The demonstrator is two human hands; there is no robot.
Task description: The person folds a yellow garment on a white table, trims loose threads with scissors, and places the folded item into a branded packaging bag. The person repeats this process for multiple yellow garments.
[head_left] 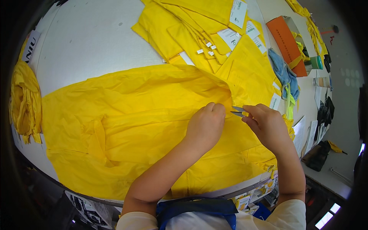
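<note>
Left hand: we see the left hand (207,124) over the yellow garment (149,142), its fingers curled narrow against the cloth; the tips are hidden from us, so we cannot make out exactly which fold they pinch.
Right hand: we find the right hand (270,126) just beside it, thumb and fingers closed on small snips (238,112).
Snips: we see two dark blades, parted in a narrow V and pointing left, near the left hand's knuckles and over the garment.
Garment: we have it spread lengthwise across the near part of the worktop (88,57), wrinkled, with a raised fold running along its far side toward the blades.
Far pile: beyond the garment we see overlapping yellow pieces (184,27), with white printed cards (238,13) and little white tags (200,51) on them.
Left edge: we notice a bunched yellow cloth (25,99) at the worktop's rim.
Right side: we count an orange box (285,48), a crumpled blue denim piece (283,69) near it, and a green container (316,62) beside the box.
Wearer: we see white sleeves (134,221) and a dark blue garment front (197,209) at the lower edge.
</note>
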